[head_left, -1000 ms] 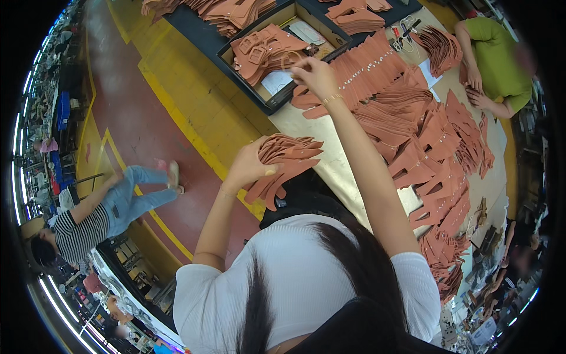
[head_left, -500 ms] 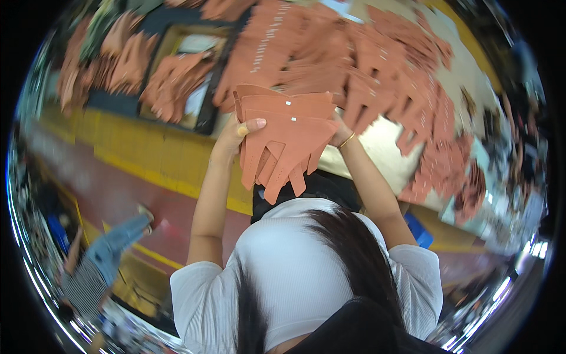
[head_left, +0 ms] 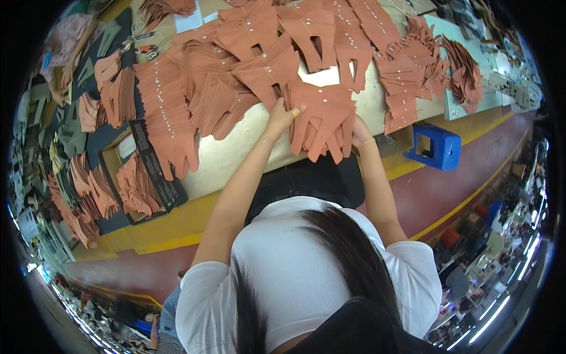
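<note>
Holding a stack of terracotta, leather-like flat cutouts [head_left: 323,115] above the bench's [head_left: 218,162] near edge. Left hand [head_left: 282,121]: fingers closed around the stack's side. Right hand [head_left: 361,133]: touching opposite side; fingers hidden, closure cannot be told. Blue plastic stool [head_left: 448,150] beyond bench's right front.

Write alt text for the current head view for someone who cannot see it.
A person's left hand and right hand hold a stack of orange-brown cut pieces by its sides. Beyond it, similar pieces cover much of a worktable; an open black box with more pieces sits at left, a blue stool at right.
</note>
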The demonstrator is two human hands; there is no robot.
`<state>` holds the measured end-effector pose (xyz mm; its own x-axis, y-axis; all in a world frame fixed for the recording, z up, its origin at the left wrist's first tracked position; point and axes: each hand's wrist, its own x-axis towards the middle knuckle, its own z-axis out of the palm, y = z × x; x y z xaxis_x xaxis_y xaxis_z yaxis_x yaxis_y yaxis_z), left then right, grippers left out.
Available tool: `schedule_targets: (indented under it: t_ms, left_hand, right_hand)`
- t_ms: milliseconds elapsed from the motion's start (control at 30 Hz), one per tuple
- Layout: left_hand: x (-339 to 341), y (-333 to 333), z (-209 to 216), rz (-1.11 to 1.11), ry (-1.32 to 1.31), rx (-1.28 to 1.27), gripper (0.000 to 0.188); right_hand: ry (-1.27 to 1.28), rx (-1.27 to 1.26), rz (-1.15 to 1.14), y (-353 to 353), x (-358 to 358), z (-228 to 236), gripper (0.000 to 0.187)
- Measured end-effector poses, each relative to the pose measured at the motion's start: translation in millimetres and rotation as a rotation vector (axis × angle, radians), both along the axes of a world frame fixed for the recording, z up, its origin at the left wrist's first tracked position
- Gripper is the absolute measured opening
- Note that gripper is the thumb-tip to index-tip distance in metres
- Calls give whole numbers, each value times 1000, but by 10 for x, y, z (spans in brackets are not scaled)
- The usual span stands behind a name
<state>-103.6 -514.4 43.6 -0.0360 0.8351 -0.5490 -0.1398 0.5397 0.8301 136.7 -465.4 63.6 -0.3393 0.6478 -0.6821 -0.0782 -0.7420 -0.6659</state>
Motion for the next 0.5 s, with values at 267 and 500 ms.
schedule_targets:
  t_ms: [267,500]
  left_hand:
    - [248,-174,-55,-95,780,191,61]
    - [406,64,158,-384,1030,467,36]
  right_hand:
    - [-823,566,-154,239,315,-386,34]
    - [-1036,1131,661,316,66,-113,35]
